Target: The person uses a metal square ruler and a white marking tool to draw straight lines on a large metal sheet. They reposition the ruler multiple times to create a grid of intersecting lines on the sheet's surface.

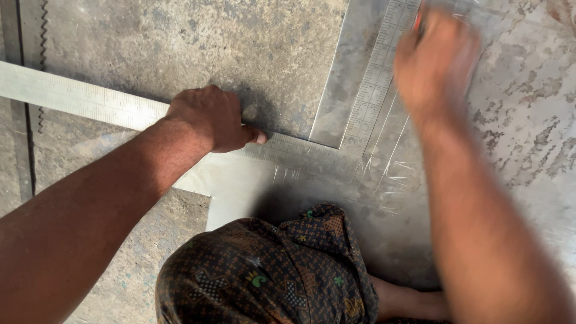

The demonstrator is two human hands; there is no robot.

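Observation:
My left hand (pixel 211 117) presses down on the long arm of a large steel square (pixel 72 99) that lies flat on a metal sheet (pixel 510 120). The square's other arm (pixel 375 78), marked with a scale, runs up to the top edge. My right hand (pixel 435 60) is blurred with motion beside that arm, closed around a thin tool with a red part (pixel 418 23); I cannot tell what kind of tool it is. Several fine scratched lines (pixel 387 150) show on the sheet below the right hand.
The mottled grey sheet lies on a rough concrete floor (pixel 180 42). A saw blade with teeth (pixel 42 36) lies along the left edge. My knee in dark patterned cloth (pixel 270 270) and a bare foot (pixel 414 303) rest at the bottom.

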